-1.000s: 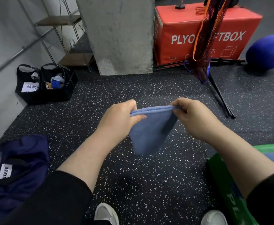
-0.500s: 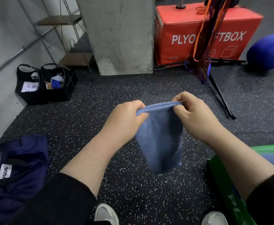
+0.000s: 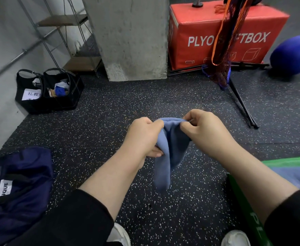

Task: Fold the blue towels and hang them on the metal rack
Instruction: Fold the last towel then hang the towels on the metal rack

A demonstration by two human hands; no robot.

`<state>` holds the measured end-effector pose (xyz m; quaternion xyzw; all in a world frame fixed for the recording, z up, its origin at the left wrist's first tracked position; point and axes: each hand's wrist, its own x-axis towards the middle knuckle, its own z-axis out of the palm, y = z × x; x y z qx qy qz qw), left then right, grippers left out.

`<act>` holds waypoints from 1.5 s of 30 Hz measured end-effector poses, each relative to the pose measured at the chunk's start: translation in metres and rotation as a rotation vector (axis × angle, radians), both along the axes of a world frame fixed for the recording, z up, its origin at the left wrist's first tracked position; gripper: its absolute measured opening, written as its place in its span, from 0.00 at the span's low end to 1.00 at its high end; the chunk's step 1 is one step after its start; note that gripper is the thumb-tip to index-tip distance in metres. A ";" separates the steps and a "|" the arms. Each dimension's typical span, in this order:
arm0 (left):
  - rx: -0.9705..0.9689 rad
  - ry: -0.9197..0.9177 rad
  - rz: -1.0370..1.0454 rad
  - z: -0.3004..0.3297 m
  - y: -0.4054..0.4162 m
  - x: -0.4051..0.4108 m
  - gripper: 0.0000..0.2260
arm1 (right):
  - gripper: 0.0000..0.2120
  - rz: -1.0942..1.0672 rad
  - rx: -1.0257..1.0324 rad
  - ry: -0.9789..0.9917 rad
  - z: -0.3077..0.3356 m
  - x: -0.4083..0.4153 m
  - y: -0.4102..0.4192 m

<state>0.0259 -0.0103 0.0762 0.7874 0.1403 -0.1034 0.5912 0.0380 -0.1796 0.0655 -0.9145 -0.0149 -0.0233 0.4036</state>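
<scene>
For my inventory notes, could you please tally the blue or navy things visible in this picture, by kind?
Blue towel, pinched by the left hand and right hand: 1
Blue towel on the green mat: 1
Blue ball: 1
Navy bag: 1
Blue item in the black basket: 1
Total: 5

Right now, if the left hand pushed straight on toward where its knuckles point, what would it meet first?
The left hand already grips the blue towel, and just past it the right hand pinches the same top edge. It would probably meet that hand first; depth is unclear.
</scene>
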 end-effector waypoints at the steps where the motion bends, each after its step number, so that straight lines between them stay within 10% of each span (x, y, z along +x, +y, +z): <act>1: -0.029 -0.003 0.013 0.000 -0.002 0.000 0.07 | 0.04 -0.002 -0.019 -0.011 0.001 -0.002 0.003; 12: 0.100 -0.210 -0.021 -0.001 -0.011 -0.003 0.10 | 0.10 0.069 -0.134 -0.039 0.005 -0.012 0.015; 16: 0.164 -0.273 -0.051 -0.007 -0.009 0.001 0.13 | 0.15 0.128 0.124 0.079 0.008 -0.008 0.011; 45: -0.142 0.041 -0.492 -0.036 -0.002 -0.026 0.21 | 0.02 -0.004 0.622 0.056 0.053 -0.013 -0.037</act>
